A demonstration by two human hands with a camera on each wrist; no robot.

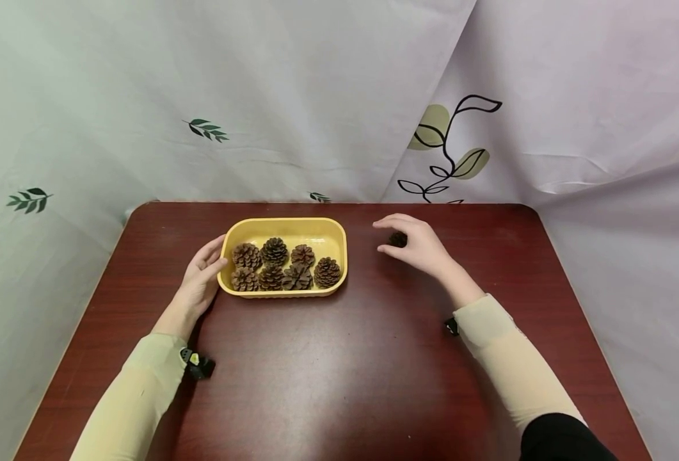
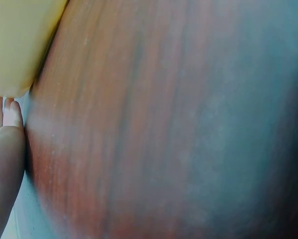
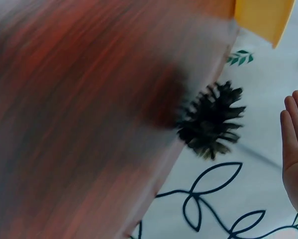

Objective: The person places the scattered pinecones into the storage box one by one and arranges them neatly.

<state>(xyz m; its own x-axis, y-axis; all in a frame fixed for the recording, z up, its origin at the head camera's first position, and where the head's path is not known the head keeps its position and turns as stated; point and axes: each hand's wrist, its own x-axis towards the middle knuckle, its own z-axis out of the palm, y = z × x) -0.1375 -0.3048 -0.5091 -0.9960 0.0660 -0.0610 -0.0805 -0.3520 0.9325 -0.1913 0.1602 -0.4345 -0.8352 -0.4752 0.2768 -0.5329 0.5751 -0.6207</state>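
Observation:
A yellow plastic tub [image 1: 284, 294] with rounded corners stands toward the back of the table, several brown pine cones [image 1: 297, 276] inside it. At its left end, my left hand [image 1: 201, 275] holds the rim, thumb over the edge and fingers along the outer wall. My right hand [image 1: 414, 243] is to the right of the tub, thumb and fingers spread apart. Between them in the head view a dark pine cone [image 1: 398, 239] is partly covered by the hand. The right wrist view has this pine cone [image 3: 211, 119] on the table, with a gap to the fingers.
The dark red wooden table [image 1: 327, 358] has its back edge close behind the tub. A pale cloth [image 1: 293, 96] with leaf prints hangs behind the table and along both sides.

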